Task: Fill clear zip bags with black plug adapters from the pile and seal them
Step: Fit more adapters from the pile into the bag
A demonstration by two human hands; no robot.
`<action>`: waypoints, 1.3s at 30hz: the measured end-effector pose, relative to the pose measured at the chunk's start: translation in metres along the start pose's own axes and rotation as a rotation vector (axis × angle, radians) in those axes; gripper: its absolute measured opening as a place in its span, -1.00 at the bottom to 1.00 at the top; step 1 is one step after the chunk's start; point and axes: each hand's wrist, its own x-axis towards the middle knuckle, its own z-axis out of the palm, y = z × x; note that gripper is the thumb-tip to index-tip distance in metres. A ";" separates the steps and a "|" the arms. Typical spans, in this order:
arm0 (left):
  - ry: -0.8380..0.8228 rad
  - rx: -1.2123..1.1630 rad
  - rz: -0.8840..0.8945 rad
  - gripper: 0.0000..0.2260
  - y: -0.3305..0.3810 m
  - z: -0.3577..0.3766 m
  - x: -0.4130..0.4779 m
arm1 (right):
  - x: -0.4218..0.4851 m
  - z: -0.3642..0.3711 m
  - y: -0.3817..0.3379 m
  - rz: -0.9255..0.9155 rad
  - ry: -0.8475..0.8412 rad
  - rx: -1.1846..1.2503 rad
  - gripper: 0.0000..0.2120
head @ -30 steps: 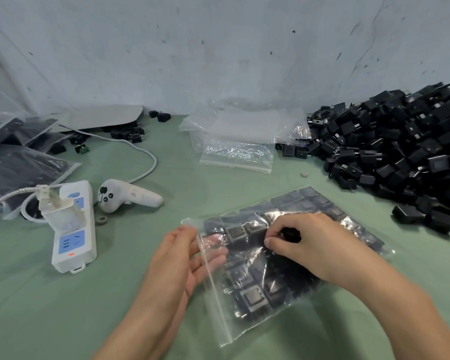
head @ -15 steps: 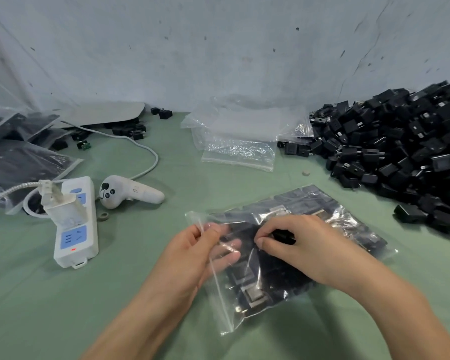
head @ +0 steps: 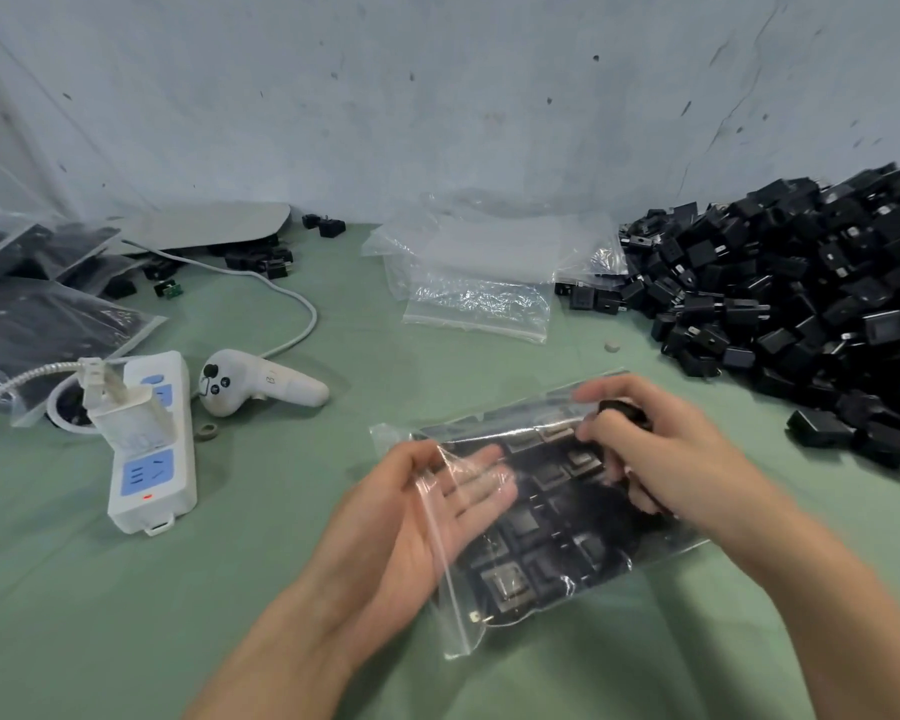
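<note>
R hand (head: 668, 462) blurred, prob. gripping adapter (head: 620, 409) over bag (head: 536, 558).

A white power strip (head: 152, 459) with blue sockets lies on the green table (head: 126, 615), a white charger (head: 126, 413) plugged into it. Just beside it are a small grey ring (head: 206, 431) and a white controller (head: 261, 384). Behind them, a white cable (head: 292, 298) curves back toward a flat grey board (head: 214, 226) by the wall (head: 437, 96).
</note>
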 end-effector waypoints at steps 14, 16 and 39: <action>0.316 0.803 0.700 -0.85 0.026 -0.015 -0.024 | -0.017 0.048 -0.032 -0.247 -0.097 0.098 -0.63; 0.134 0.688 0.498 -0.81 0.018 -0.004 -0.024 | -0.021 0.065 -0.036 -0.358 -0.102 -0.005 -0.64; 0.499 1.087 0.336 -0.90 0.042 -0.053 -0.029 | 0.001 0.017 -0.013 -0.254 0.420 -0.215 -0.78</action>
